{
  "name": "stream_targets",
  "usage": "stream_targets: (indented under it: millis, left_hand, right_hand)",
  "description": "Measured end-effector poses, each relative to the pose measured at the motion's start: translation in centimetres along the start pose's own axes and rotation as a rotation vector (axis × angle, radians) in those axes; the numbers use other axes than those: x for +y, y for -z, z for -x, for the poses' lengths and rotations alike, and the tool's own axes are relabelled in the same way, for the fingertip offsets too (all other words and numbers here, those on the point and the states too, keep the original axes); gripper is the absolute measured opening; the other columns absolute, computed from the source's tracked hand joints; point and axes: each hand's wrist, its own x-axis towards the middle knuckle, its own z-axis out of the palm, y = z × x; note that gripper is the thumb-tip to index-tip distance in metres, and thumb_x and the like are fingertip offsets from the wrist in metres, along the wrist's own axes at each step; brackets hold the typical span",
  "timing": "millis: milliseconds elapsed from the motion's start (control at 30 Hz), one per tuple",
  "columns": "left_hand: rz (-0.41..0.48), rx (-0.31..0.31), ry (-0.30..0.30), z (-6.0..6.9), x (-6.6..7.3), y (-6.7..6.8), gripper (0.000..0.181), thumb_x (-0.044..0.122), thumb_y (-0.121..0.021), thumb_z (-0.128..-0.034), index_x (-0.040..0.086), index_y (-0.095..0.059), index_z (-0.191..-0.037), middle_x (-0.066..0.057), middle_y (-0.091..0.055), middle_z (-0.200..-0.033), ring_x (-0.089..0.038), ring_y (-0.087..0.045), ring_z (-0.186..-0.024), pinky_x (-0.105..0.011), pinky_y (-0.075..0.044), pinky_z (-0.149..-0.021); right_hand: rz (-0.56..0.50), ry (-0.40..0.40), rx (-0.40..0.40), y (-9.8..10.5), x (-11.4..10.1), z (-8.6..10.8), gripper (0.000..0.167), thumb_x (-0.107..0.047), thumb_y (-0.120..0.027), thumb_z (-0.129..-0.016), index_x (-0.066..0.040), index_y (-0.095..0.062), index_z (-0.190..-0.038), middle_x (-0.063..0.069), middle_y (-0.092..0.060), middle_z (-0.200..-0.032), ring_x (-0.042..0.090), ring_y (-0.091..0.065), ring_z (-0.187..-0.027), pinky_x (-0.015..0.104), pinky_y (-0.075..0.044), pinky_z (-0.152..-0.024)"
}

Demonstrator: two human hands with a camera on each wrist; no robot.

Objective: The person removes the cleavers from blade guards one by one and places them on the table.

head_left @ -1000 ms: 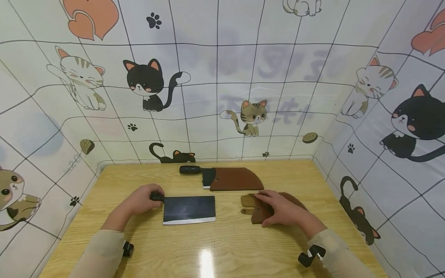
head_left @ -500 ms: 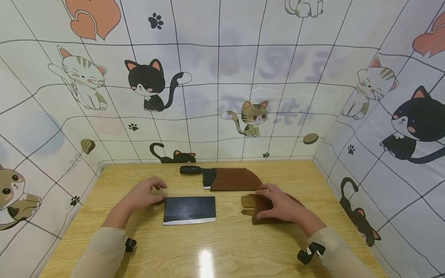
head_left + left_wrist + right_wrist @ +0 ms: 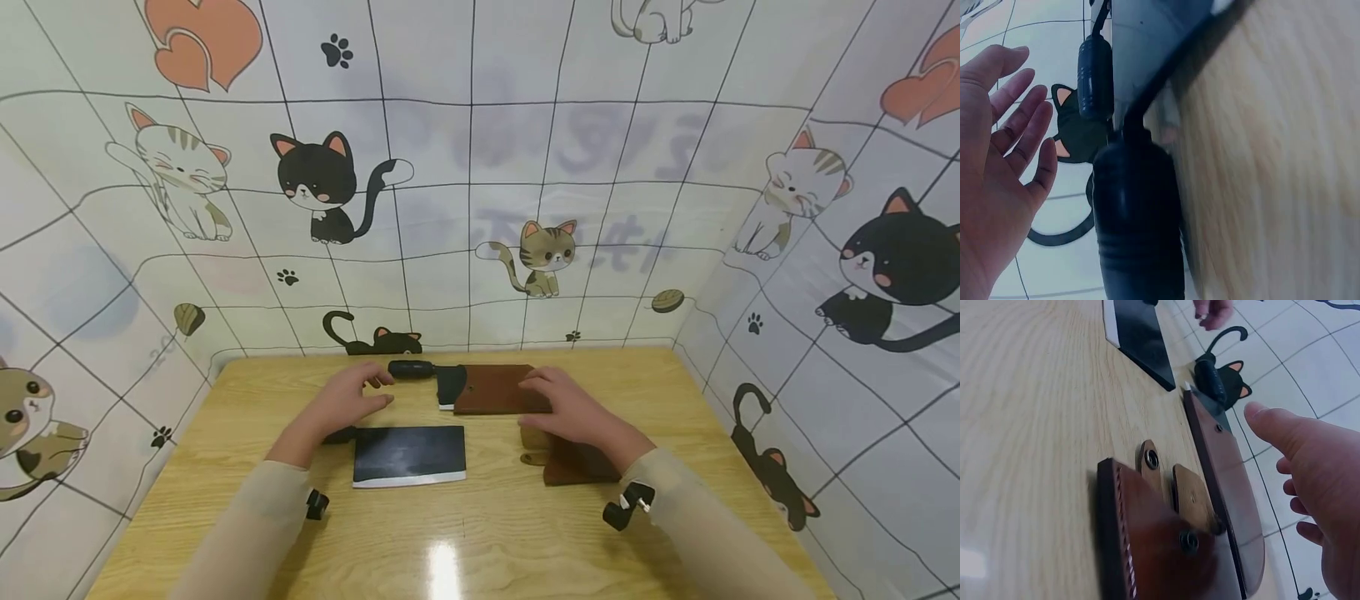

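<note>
A bare cleaver [image 3: 409,454] with a dark blade lies at centre left, its black handle [image 3: 1141,219] partly under my left forearm. Behind it a second knife lies in a brown sheath [image 3: 491,388], its black handle [image 3: 410,369] pointing left. My left hand [image 3: 349,400] is in the air between the two handles, fingers loosely bent, holding nothing. An empty-looking brown sheath [image 3: 1166,544] with tan straps [image 3: 1192,499] lies at the right. Over it and beside the sheathed knife, my right hand [image 3: 567,408] hovers with relaxed fingers, gripping nothing.
The wooden table [image 3: 360,550] meets a cloth backdrop [image 3: 435,250] with cat prints at its back and sides. A bright light reflection [image 3: 444,571] shows on the table's front part.
My left hand has let go of the bare cleaver's handle and moved up and right. My right hand has lifted off the loose sheath and moved left and back, towards the sheathed knife.
</note>
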Motion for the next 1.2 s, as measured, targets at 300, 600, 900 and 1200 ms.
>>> stream_targets:
  millis: [300, 600, 900, 1200]
  left_hand:
    - [-0.011, 0.039, -0.022, -3.0, 0.6, -1.4, 0.036, 0.020, -0.083, -0.1005, 0.004, -0.073, -0.131, -0.013, -0.071, -0.126, -0.034, -0.067, -0.116, -0.057, -0.054, -0.101]
    - [-0.081, 0.061, -0.052, -5.6, 0.8, -2.7, 0.031, 0.018, -0.087, -0.0974, 0.006, -0.075, -0.124, -0.010, -0.069, -0.124, -0.033, -0.068, -0.118, -0.056, -0.054, -0.104]
    - [-0.182, 0.010, -0.037, -7.7, 0.8, -3.7, 0.036, 0.026, -0.086, -0.0992, 0.011, -0.076, -0.130, -0.014, -0.065, -0.144, -0.042, -0.055, -0.141, -0.067, -0.041, -0.117]
    - [-0.186, -0.054, 0.033, -9.0, 1.2, -4.5, 0.043, 0.029, -0.081, -0.1028, 0.010, -0.072, -0.140, -0.019, -0.049, -0.167, -0.047, -0.033, -0.160, -0.078, -0.024, -0.124]
  right_hand:
    - [0.042, -0.046, -0.016, -0.9, -0.9, -3.4, 0.073, -0.053, -0.081, -0.100, -0.007, -0.063, -0.154, 0.014, -0.056, -0.155, 0.037, -0.049, -0.146, 0.059, -0.043, -0.119]
    - [0.101, -0.073, -0.025, -2.6, -1.5, -6.4, 0.086, -0.062, -0.082, -0.096, -0.007, -0.058, -0.158, 0.013, -0.054, -0.156, 0.035, -0.047, -0.147, 0.054, -0.043, -0.120]
    - [0.134, -0.112, -0.066, -4.4, -2.2, -8.6, 0.098, -0.070, -0.080, -0.092, -0.012, -0.051, -0.165, 0.017, -0.043, -0.170, 0.038, -0.035, -0.159, 0.057, -0.034, -0.127]
    - [0.131, -0.097, -0.078, -5.8, -2.0, -10.3, 0.107, -0.075, -0.082, -0.087, -0.011, -0.050, -0.165, 0.019, -0.042, -0.170, 0.037, -0.034, -0.160, 0.057, -0.034, -0.127]
